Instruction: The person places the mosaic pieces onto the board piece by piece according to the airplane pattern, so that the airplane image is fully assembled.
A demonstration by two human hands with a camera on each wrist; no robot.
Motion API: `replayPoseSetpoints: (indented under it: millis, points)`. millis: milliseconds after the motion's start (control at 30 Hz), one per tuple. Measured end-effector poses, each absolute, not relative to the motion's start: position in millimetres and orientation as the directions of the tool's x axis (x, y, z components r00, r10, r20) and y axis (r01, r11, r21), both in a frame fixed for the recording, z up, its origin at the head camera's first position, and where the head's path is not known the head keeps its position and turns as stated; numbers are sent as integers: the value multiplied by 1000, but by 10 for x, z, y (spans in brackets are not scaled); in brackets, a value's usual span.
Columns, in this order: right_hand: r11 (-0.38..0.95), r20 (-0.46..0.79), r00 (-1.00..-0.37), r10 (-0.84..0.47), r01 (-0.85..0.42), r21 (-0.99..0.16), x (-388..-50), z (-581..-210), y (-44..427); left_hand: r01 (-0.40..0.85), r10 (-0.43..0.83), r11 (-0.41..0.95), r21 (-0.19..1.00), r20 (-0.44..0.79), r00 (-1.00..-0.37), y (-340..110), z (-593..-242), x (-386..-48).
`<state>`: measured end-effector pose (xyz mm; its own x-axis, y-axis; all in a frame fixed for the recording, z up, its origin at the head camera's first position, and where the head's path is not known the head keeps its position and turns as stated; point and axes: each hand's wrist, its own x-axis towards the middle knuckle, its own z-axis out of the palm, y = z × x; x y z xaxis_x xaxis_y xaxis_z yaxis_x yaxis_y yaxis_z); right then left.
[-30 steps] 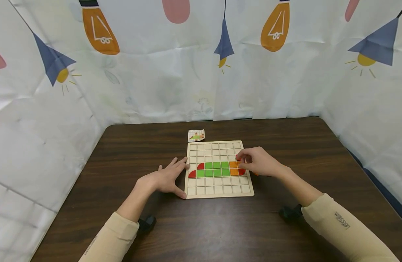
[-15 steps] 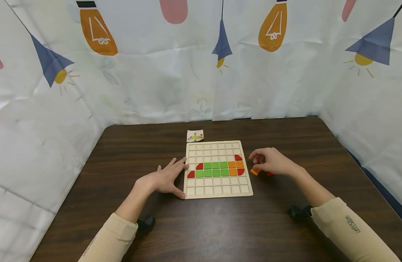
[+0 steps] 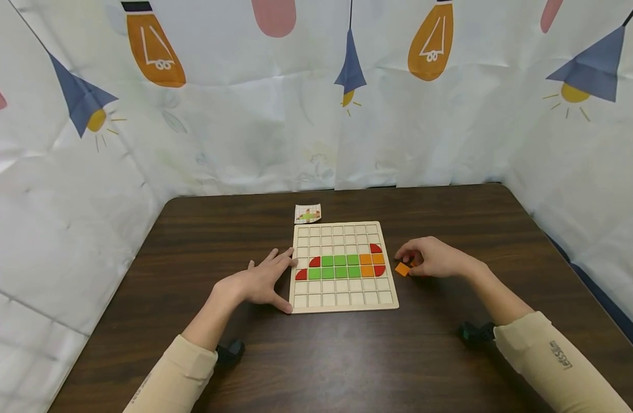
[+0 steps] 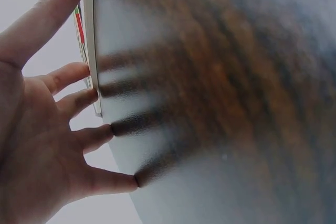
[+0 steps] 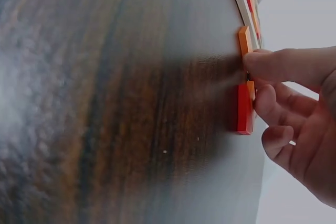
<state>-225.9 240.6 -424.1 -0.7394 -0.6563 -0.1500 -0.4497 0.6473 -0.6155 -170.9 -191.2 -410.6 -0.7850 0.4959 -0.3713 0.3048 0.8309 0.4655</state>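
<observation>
In the head view a pale wooden grid board [image 3: 342, 298] lies on the table, with red, green and orange tiles set in its cells. My left hand [image 3: 260, 281] is spread flat at the board's left edge, thumb and fingertips touching it. My right hand [image 3: 435, 258] is right of the board, low over loose tiles, fingers bent. An orange square tile [image 3: 402, 268] lies just left of its thumb. More orange shows between the fingers. In the right wrist view a red tile [image 5: 244, 109] stands beside the fingers. Whether finger and thumb pinch a tile is hidden.
A small card [image 3: 308, 214] with a coloured grid picture lies behind the board's top left corner. The dark wooden table [image 3: 337, 355] extends around the board. A white patterned curtain [image 3: 275, 132] hangs behind it and along both sides.
My right hand has drawn away from the board to the right, over the loose tiles. A red quarter-round tile at the board's right side came into full view. My left hand has stayed put.
</observation>
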Motion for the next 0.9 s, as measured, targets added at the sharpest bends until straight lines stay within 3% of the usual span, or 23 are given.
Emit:
replayPoseSetpoints:
  millis: [567, 900]
  points:
    - [621, -107, -703, -703, -534, -574, -2232, -4208, 2417, 299, 488, 837, 458, -376, -788, -1907, -4088, -1704]
    - [629, -90, -729, -678, -513, -584, -2254, -4249, 2404, 300, 486, 839, 454, -379, -787, -1906, -4100, -1710]
